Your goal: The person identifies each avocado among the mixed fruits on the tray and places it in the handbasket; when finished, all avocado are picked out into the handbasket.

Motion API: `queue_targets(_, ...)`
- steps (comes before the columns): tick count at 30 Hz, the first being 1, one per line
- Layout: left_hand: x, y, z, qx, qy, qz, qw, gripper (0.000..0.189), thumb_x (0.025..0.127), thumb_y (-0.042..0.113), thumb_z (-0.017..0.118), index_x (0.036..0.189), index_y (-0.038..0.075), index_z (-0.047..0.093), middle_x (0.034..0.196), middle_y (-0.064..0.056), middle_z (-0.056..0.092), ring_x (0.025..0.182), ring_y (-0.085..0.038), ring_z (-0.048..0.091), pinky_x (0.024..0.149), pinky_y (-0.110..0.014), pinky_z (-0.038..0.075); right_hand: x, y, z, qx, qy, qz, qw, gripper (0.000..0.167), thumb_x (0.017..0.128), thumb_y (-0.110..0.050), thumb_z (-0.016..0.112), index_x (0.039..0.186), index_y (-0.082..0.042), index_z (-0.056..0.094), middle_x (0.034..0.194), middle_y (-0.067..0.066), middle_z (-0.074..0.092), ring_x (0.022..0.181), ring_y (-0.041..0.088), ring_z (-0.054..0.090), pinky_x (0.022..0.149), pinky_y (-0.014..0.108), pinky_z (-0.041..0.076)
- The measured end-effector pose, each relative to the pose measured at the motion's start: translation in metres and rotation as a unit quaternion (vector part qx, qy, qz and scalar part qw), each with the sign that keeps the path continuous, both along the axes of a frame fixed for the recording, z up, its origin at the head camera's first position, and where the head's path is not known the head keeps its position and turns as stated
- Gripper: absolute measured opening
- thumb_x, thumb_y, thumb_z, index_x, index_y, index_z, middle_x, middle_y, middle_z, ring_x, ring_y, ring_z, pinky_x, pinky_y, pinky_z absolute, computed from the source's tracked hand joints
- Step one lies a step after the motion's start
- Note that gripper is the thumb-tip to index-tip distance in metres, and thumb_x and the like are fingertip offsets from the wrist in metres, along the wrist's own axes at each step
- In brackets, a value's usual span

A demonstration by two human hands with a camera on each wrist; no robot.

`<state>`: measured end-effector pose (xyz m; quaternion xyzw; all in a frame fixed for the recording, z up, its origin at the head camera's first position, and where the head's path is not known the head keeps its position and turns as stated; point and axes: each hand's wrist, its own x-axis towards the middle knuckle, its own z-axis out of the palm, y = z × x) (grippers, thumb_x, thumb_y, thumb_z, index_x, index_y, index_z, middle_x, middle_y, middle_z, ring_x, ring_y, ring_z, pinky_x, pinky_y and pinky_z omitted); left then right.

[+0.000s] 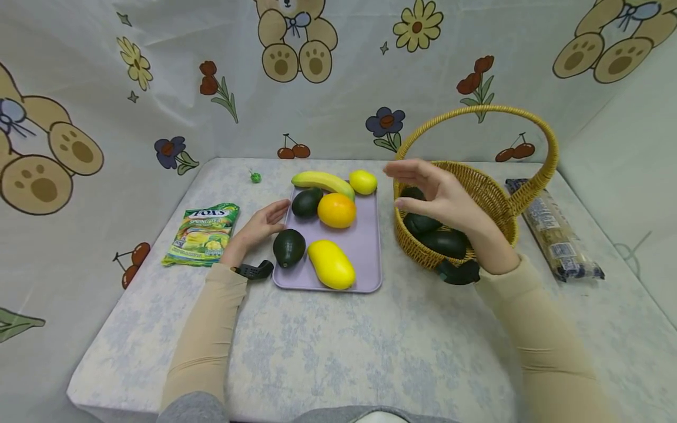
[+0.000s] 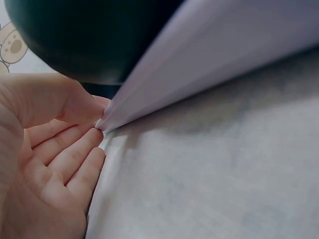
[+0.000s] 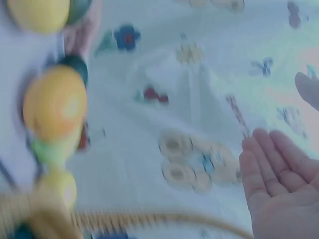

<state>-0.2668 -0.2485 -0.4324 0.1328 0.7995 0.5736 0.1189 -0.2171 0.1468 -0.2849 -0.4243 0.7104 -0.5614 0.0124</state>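
Note:
My left hand (image 1: 262,226) is at the left rim of a lilac tray (image 1: 365,247); in the left wrist view, the thumb and fingers pinch that rim. On the tray lie two dark green avocados (image 1: 289,248), a yellow mango (image 1: 331,265), an orange (image 1: 337,210), a banana (image 1: 324,183) and a lemon (image 1: 362,182). My right hand (image 1: 439,194) is over the left side of a wicker basket (image 1: 476,176), fingers extended and thumb apart, holding nothing. Several dark green fruits (image 1: 444,243) lie inside the basket, partly hidden by that hand.
A green snack bag (image 1: 203,235) lies left of the tray. Right of the basket is a long clear packet (image 1: 555,235). The basket's tall handle (image 1: 478,109) arches above it. A small green item (image 1: 255,177) sits near the table's back edge, before a printed cloth (image 1: 338,111).

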Motion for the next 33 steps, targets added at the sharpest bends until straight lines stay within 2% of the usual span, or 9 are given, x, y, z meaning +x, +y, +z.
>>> queue_targets(4, 0.0, 0.0, -0.004, 0.013, -0.004, -0.004, 0.9999, 0.067, 0.089, -0.008, 0.053, 0.149, 0.001, 0.023, 0.153, -0.015, 0.022, 0.139, -0.027, 0.024, 0.112, -0.037, 0.023, -0.003, -0.034, -0.013, 0.043, -0.015, 0.018, 0.9988, 0.057, 0.084, -0.001, 0.069, 0.135, 0.004, 0.044, 0.137, 0.015, 0.046, 0.127, 0.024, 0.043, 0.108, 0.037, 0.033)
queue_targets(10, -0.002, 0.001, -0.005, 0.026, -0.011, 0.0, 0.9996, 0.067, 0.089, -0.01, 0.052, 0.148, 0.0, 0.023, 0.153, -0.014, 0.022, 0.139, -0.026, 0.024, 0.113, -0.036, 0.023, -0.011, -0.081, -0.036, 0.086, -0.054, 0.061, 0.993, 0.063, 0.082, -0.005, 0.072, 0.137, 0.001, 0.043, 0.138, 0.013, 0.046, 0.129, 0.026, 0.041, 0.109, 0.032, 0.032)
queue_targets(15, 0.004, 0.005, 0.008, 0.028, -0.025, -0.004, 0.9993, 0.066, 0.088, -0.012, 0.051, 0.147, -0.004, 0.022, 0.153, -0.018, 0.021, 0.139, -0.029, 0.022, 0.113, -0.039, 0.022, -0.004, -0.107, -0.055, 0.079, -0.1, 0.082, 0.9884, 0.063, 0.083, -0.004, 0.071, 0.138, 0.004, 0.041, 0.139, 0.018, 0.044, 0.129, 0.027, 0.041, 0.109, 0.036, 0.032)
queue_targets(18, 0.008, 0.007, 0.018, 0.025, -0.022, -0.008, 0.9994, 0.066, 0.088, -0.013, 0.051, 0.146, -0.007, 0.021, 0.152, -0.02, 0.02, 0.139, -0.031, 0.021, 0.113, -0.04, 0.021, 0.005, -0.12, -0.063, 0.071, -0.108, 0.079, 0.9884, 0.063, 0.082, -0.004, 0.072, 0.137, 0.005, 0.041, 0.139, 0.018, 0.044, 0.129, 0.023, 0.042, 0.109, 0.034, 0.032)
queue_targets(22, 0.011, 0.007, 0.021, 0.024, -0.015, -0.011, 0.9995, 0.065, 0.089, -0.012, 0.05, 0.146, -0.007, 0.02, 0.152, -0.021, 0.02, 0.139, -0.032, 0.021, 0.113, -0.041, 0.021, 0.019, -0.136, -0.073, 0.048, -0.113, 0.04, 0.9917, 0.062, 0.082, -0.006, 0.072, 0.136, 0.004, 0.043, 0.139, 0.014, 0.045, 0.129, 0.025, 0.042, 0.106, 0.024, 0.033)
queue_targets(23, 0.011, 0.006, 0.021, 0.024, -0.014, -0.012, 0.9995, 0.065, 0.089, -0.012, 0.05, 0.146, -0.007, 0.02, 0.152, -0.021, 0.02, 0.139, -0.032, 0.021, 0.113, -0.042, 0.021, 0.025, -0.139, -0.071, 0.045, -0.119, 0.03, 0.9914, 0.062, 0.083, -0.006, 0.072, 0.136, 0.006, 0.042, 0.139, 0.016, 0.044, 0.129, 0.027, 0.041, 0.107, 0.025, 0.033)
queue_targets(27, 0.003, 0.001, 0.008, 0.021, -0.009, -0.008, 0.9997, 0.065, 0.089, -0.01, 0.051, 0.148, -0.003, 0.022, 0.153, -0.017, 0.022, 0.139, -0.028, 0.023, 0.113, -0.04, 0.022, 0.041, -0.153, -0.073, 0.051, -0.123, -0.021, 0.9909, 0.068, 0.082, -0.01, 0.073, 0.138, 0.005, 0.038, 0.14, 0.017, 0.042, 0.129, 0.026, 0.041, 0.106, 0.025, 0.034)
queue_targets(30, -0.002, -0.001, 0.002, 0.014, -0.01, -0.003, 0.9998, 0.065, 0.09, -0.009, 0.052, 0.148, 0.001, 0.024, 0.153, -0.013, 0.023, 0.139, -0.025, 0.023, 0.113, -0.037, 0.022, 0.043, -0.164, -0.08, 0.074, -0.119, -0.052, 0.9887, 0.076, 0.081, -0.018, 0.076, 0.141, 0.003, 0.035, 0.142, 0.016, 0.039, 0.129, 0.023, 0.04, 0.107, 0.028, 0.034)
queue_targets(33, 0.003, 0.002, 0.01, 0.021, -0.013, -0.007, 0.9997, 0.066, 0.089, -0.011, 0.051, 0.148, -0.002, 0.023, 0.153, -0.017, 0.022, 0.139, -0.029, 0.022, 0.113, -0.04, 0.022, 0.041, -0.172, -0.085, 0.11, -0.121, -0.082, 0.9832, 0.083, 0.079, -0.028, 0.077, 0.144, -0.001, 0.032, 0.145, 0.013, 0.035, 0.129, 0.024, 0.04, 0.106, 0.033, 0.036)
